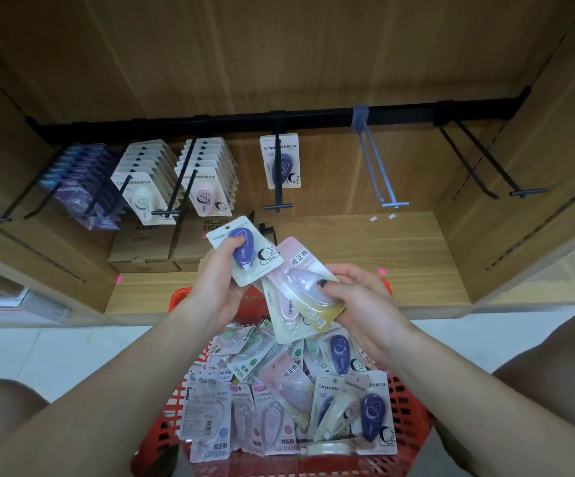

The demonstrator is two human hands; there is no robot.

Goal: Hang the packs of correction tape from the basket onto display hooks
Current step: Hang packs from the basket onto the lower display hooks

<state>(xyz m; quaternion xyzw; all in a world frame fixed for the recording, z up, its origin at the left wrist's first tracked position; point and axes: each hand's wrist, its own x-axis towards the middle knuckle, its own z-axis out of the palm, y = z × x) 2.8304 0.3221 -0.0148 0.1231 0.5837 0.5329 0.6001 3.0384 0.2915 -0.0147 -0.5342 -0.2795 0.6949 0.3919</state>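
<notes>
My left hand (218, 281) grips a white pack with a dark purple correction tape (244, 250), held above the basket. My right hand (361, 304) holds a fan of packs (301, 290), a pink one on top with my thumb pressed on its blister. Below both hands, a red plastic basket (408, 406) holds several more packs. On the black rail (244, 119), one purple pack (280, 161) hangs alone on the middle hook. Hooks to its left carry stacks of pink packs (207, 180), white packs (145, 187) and violet packs (79, 184).
A grey hook (378, 173) and a black double hook (485, 163) on the right of the rail hang bare. Brown cardboard boxes (148, 249) sit on the wooden shelf under the loaded hooks. Wooden side panels close in both sides. My knees flank the basket.
</notes>
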